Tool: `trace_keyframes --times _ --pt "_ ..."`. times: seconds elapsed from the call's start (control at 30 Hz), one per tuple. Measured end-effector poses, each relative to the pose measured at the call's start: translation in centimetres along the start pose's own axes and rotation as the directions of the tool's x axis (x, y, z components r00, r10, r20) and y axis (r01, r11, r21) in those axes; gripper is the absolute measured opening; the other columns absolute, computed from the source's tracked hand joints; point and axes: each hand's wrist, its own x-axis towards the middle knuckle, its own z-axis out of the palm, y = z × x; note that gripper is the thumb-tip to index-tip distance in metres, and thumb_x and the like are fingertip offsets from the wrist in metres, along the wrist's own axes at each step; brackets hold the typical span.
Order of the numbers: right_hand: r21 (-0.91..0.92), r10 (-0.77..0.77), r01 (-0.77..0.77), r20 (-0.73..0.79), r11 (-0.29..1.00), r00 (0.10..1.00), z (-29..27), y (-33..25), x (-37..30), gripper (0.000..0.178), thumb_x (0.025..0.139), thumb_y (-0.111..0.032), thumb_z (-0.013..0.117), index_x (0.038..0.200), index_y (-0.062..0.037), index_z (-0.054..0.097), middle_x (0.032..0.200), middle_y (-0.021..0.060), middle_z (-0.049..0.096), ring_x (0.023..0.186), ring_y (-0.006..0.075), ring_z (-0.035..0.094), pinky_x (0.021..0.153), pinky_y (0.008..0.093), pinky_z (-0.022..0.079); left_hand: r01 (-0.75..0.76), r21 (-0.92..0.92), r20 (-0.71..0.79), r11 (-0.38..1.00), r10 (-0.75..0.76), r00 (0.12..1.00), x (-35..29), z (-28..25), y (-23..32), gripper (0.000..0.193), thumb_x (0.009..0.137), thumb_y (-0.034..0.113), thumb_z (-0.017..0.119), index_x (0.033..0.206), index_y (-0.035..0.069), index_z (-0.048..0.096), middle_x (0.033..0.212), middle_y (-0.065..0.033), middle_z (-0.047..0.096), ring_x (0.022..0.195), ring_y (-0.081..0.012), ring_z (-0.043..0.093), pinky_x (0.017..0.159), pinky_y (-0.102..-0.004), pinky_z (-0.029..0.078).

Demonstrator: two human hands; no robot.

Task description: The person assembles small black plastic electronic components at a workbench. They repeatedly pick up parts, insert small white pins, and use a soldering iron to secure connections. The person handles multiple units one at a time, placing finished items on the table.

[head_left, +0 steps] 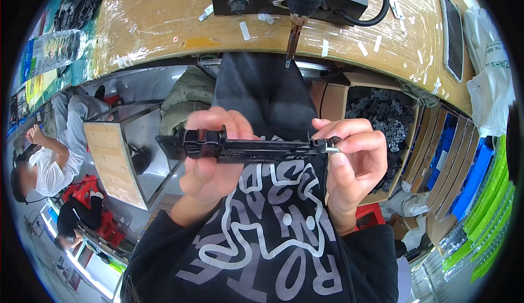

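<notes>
A long, narrow black plastic part lies level across the front of my chest. My left hand is closed round its thicker, block-shaped left end, with the thumb below and fingers behind. At the thin right end, my right hand pinches a small whitish piece between thumb and fingertips, right against the black part. Whether that piece is fixed to the part I cannot tell. Beyond my hands, a soldering-iron-like tool points its tip down at the table's near edge.
A black control box with a knob stands on the wooden table, among white scraps. A phone lies at the right. Below it, a carton holds many small dark pieces. Two people sit at the left.
</notes>
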Motion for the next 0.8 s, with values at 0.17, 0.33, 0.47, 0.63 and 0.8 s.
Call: trace_keyframes --times 0.17,0.33,0.47,0.63,0.8 --pt "-0.061 -0.062 0.061 -0.011 0.996 0.998 0.3 0.1 -0.1 0.016 0.068 0.007 0.053 0.082 0.0031 0.047 0.083 0.0169 0.051 0.079 0.0214 0.052 0.083 0.0457 0.043 -0.072 0.089 0.138 0.993 0.060 0.989 0.7 0.8 -1.6 0.065 0.070 0.052 0.056 0.114 0.008 0.041 0.106 -0.0134 0.039 0.102 -0.0288 0.042 0.089 -0.0460 0.036" --pt "-0.111 -0.080 0.081 0.007 0.991 0.997 0.2 -0.2 0.0 0.015 0.067 0.007 0.054 0.080 0.0030 0.048 0.080 0.0163 0.052 0.076 0.0205 0.053 0.082 0.0468 0.044 -0.103 0.055 0.353 0.993 0.077 0.933 1.2 0.5 -2.7 0.095 0.060 0.061 0.061 0.124 0.001 0.026 0.112 -0.0264 0.035 0.105 -0.0362 0.043 0.084 -0.0476 0.041" --pt "-0.197 -0.134 0.143 0.062 0.970 0.989 0.0 0.1 0.2 0.017 0.065 0.009 0.056 0.079 0.0035 0.049 0.078 0.0164 0.053 0.072 0.0214 0.055 0.081 0.0468 0.044 -0.092 0.152 0.244 0.984 0.053 0.968 1.2 0.8 -2.9 0.079 0.059 0.036 0.071 0.117 0.000 0.033 0.103 -0.0207 0.045 0.099 -0.0290 0.048 0.083 -0.0391 0.042" --pt "-0.324 -0.153 0.177 0.098 0.929 0.983 0.5 -0.1 0.5 0.021 0.061 0.012 0.058 0.079 0.0037 0.050 0.077 0.0169 0.054 0.070 0.0224 0.056 0.079 0.0459 0.045 -0.061 0.375 0.068 0.925 0.039 0.997 0.8 1.8 -2.6 0.043 0.067 -0.001 0.065 0.103 0.002 0.042 0.093 -0.0152 0.053 0.088 -0.0198 0.055 0.075 -0.0286 0.046" --pt "-0.326 -0.176 0.195 0.088 0.925 0.980 0.8 0.1 0.4 0.022 0.061 0.012 0.058 0.079 0.0036 0.050 0.077 0.0175 0.055 0.071 0.0227 0.057 0.079 0.0457 0.045 -0.164 0.453 0.131 0.877 0.116 0.985 1.2 1.9 -2.6 0.034 0.068 -0.010 0.059 0.096 0.003 0.044 0.089 -0.0144 0.054 0.081 -0.0197 0.057 0.071 -0.0284 0.047"
